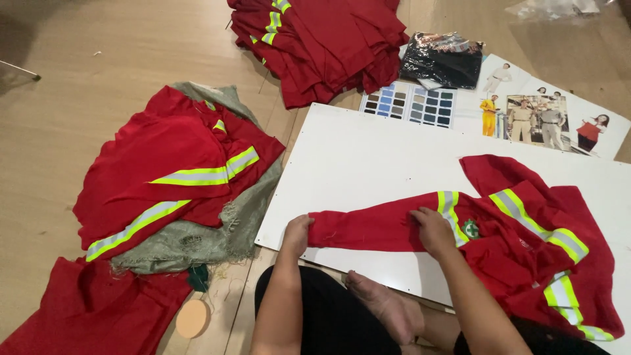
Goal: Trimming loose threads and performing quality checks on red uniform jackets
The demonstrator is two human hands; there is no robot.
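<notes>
Flattening a red sleeve on a white board

The left hand [297, 231] pinches the cuff of the red jacket [513, 230]; the right hand [434, 230] presses flat near the shiny yellow-and-grey stripe. The sleeve lies along the smooth white board [355, 158] on the floor; I'd keep the soft cloth taut, seams aligned.

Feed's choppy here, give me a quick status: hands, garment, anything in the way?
Left hand pinches sleeve cuff; right hand presses mid-sleeve. Red reflective jacket flat on white board. Nothing blocking.
</notes>
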